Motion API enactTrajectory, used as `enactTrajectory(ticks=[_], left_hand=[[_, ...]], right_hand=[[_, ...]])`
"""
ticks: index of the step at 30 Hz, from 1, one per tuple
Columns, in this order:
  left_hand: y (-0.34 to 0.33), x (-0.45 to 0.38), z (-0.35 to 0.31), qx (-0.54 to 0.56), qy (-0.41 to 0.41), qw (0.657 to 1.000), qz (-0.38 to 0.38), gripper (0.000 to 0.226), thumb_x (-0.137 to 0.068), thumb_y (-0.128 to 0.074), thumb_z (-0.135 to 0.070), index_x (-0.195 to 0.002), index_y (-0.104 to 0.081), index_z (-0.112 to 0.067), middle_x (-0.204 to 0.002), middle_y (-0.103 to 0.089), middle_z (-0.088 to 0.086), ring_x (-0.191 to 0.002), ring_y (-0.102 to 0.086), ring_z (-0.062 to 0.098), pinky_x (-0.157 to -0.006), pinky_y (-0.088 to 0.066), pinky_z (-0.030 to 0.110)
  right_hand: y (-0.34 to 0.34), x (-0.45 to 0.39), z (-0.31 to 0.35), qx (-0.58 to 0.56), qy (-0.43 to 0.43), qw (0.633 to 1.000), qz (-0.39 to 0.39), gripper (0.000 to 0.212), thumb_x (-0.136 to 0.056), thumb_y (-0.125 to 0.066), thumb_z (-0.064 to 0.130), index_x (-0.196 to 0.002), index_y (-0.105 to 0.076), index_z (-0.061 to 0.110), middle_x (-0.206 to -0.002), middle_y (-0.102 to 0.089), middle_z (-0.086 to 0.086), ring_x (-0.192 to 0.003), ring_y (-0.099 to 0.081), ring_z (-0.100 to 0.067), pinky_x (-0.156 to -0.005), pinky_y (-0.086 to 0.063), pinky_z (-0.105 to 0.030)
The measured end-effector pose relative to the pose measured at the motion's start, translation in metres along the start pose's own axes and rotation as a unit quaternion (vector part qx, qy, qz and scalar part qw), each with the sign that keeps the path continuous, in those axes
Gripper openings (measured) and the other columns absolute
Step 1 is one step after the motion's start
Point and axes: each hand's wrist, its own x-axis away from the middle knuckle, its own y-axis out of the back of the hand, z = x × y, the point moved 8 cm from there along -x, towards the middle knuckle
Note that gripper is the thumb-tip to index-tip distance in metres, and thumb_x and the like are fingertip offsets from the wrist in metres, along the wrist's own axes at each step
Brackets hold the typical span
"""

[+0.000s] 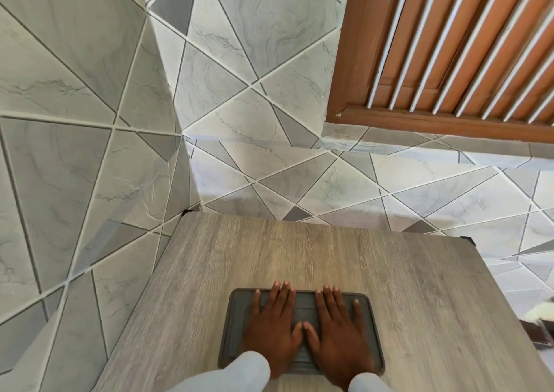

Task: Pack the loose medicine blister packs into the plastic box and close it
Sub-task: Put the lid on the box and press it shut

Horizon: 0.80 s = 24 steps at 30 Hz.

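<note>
A dark grey plastic box [236, 325] lies on the wooden table, near its front edge, with its lid down. My left hand [274, 328] lies flat on the left half of the lid, fingers straight and pointing away from me. My right hand [340, 331] lies flat on the right half in the same way, and the two thumbs touch in the middle. No blister packs show anywhere on the table; the lid hides the box's inside.
The grey wood-grain table [329, 250] stands in a corner of tiled walls [254, 122]. A brown louvred window frame [449, 62] is at the upper right. A dark object [536, 331] sits beyond the table's right edge.
</note>
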Motion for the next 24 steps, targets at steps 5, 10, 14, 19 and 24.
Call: enactTrajectory(ticks=[5,10,14,19,24], left_hand=[[-0.004,-0.002,0.002,0.008,0.001,1.000,0.002,0.066,-0.078,-0.047,-0.051,-0.132,-0.054,-0.013,-0.138,-0.056,0.002,-0.130,-0.051,0.020,-0.110,-0.009,0.048],[-0.001,-0.004,0.003,0.021,0.004,1.000,-0.002,0.068,-0.078,-0.048,-0.052,-0.135,-0.052,-0.015,-0.141,-0.054,0.000,-0.132,-0.049,0.018,-0.110,-0.007,0.046],[0.004,-0.003,0.002,0.019,0.008,1.000,0.008,0.071,-0.087,-0.032,-0.051,-0.149,-0.024,-0.017,-0.158,-0.026,0.000,-0.147,-0.017,0.017,-0.112,0.014,0.043],[0.011,0.006,0.006,0.000,-0.020,1.000,-0.004,0.071,-0.092,-0.018,-0.052,-0.151,0.005,-0.019,-0.161,0.009,-0.002,-0.147,0.016,0.014,-0.111,0.021,0.043],[0.014,0.027,0.077,0.012,0.078,0.997,-0.013,0.072,-0.087,-0.005,-0.056,-0.144,0.018,-0.019,-0.161,0.012,-0.001,-0.141,0.024,0.016,-0.109,0.024,0.041]], right_hand=[[-0.003,-0.002,-0.003,-0.009,0.009,1.000,-0.007,0.074,-0.079,-0.046,0.056,-0.136,-0.051,0.009,-0.143,-0.050,-0.007,-0.138,-0.037,-0.020,-0.111,-0.016,-0.050],[-0.002,-0.003,-0.002,-0.012,0.011,1.000,-0.007,0.074,-0.079,-0.045,0.056,-0.138,-0.049,0.011,-0.144,-0.050,-0.006,-0.138,-0.040,-0.021,-0.113,-0.009,-0.044],[0.002,-0.003,-0.001,-0.010,0.010,1.000,-0.010,0.073,-0.082,-0.044,0.056,-0.139,-0.047,0.011,-0.146,-0.048,-0.006,-0.139,-0.038,-0.021,-0.112,-0.010,-0.045],[0.003,0.003,-0.001,-0.020,0.027,0.999,-0.017,0.071,-0.088,-0.035,0.056,-0.144,-0.038,0.013,-0.150,-0.042,-0.006,-0.142,-0.031,-0.022,-0.113,-0.006,-0.044],[0.010,0.012,-0.035,-0.019,-0.016,0.999,-0.029,0.084,-0.085,-0.009,0.073,-0.150,-0.023,0.021,-0.159,-0.022,-0.004,-0.148,-0.010,-0.023,-0.116,0.006,-0.045]])
